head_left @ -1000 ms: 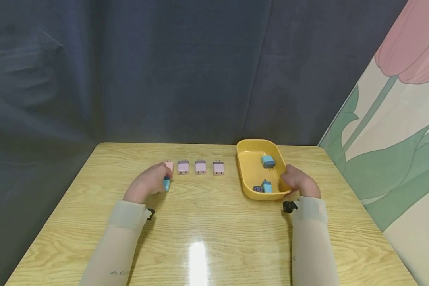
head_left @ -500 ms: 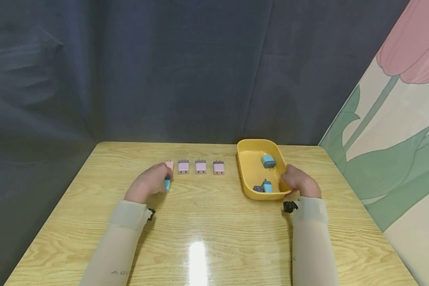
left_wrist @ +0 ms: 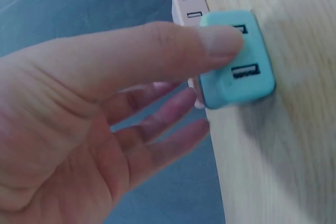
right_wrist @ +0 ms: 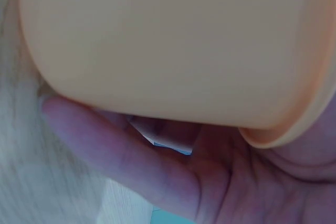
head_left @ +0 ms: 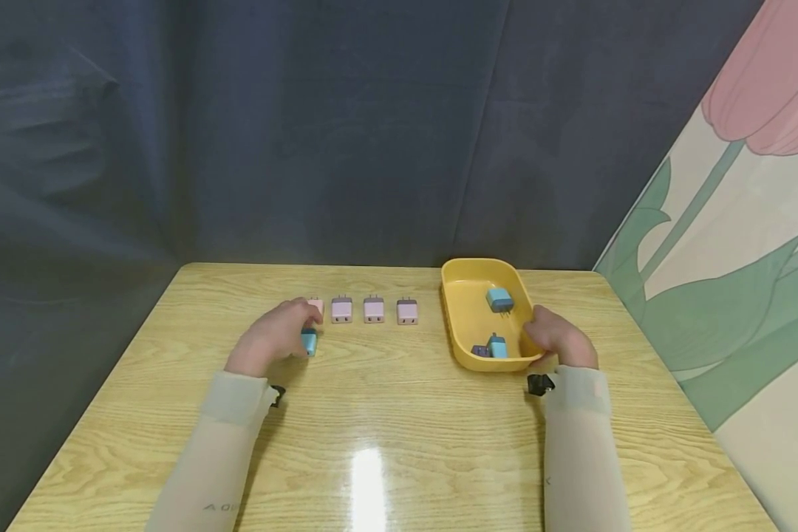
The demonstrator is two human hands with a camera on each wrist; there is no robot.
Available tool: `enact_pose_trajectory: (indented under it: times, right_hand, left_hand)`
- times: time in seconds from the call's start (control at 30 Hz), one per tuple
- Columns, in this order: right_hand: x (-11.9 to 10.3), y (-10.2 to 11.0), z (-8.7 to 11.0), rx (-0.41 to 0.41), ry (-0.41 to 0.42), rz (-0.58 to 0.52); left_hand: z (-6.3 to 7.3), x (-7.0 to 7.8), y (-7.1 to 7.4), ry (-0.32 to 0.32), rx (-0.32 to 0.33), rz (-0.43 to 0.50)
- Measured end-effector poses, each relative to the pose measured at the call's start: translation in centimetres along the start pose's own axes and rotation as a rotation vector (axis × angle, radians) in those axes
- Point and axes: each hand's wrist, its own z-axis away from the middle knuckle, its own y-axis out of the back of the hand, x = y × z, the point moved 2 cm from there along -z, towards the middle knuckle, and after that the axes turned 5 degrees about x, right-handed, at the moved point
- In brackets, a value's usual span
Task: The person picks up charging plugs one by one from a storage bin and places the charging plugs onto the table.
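Note:
My left hand (head_left: 273,336) is at the left end of a row of chargers, beside a blue USB wall charger (head_left: 309,343). In the left wrist view its thumb overlaps the port face of that blue charger, while the other fingers are spread apart behind. A pink charger (head_left: 316,304) lies just beyond, partly hidden by the fingers. My right hand (head_left: 561,338) grips the right side of a yellow tray (head_left: 465,314); its thumb lies along the outer wall in the right wrist view. Inside the tray are two blue chargers (head_left: 499,300) and a dark purple piece (head_left: 480,351).
Three lilac chargers with dark purple ends (head_left: 374,311) lie in a row between the left hand and the tray, prongs facing the back. The wooden table (head_left: 346,414) ends at a dark curtain (head_left: 332,148). A flower-painted wall (head_left: 738,295) stands at right.
My left hand has shifted slightly to the left and its fingers have parted from the blue charger, which now shows more plainly on the table. The right hand and tray stay put.

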Motion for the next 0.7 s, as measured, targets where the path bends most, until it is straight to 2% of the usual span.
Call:
enact_pose_trajectory:
  times: [0.3, 0.57, 0.7]
  right_hand:
    - [0.0, 0.0, 0.1, 0.002, -0.009, 0.012]
    - [-0.1, 0.0, 0.3, 0.007, -0.003, 0.021]
    - [-0.1, 0.0, 0.3, 0.005, -0.004, 0.019]
  left_hand:
    - [0.6, 0.2, 0.9, -0.005, -0.014, 0.047]
    - [1.2, 0.2, 1.8, 0.017, 0.016, 0.046]
    - [1.1, 0.1, 1.8, -0.026, 0.042, 0.034]
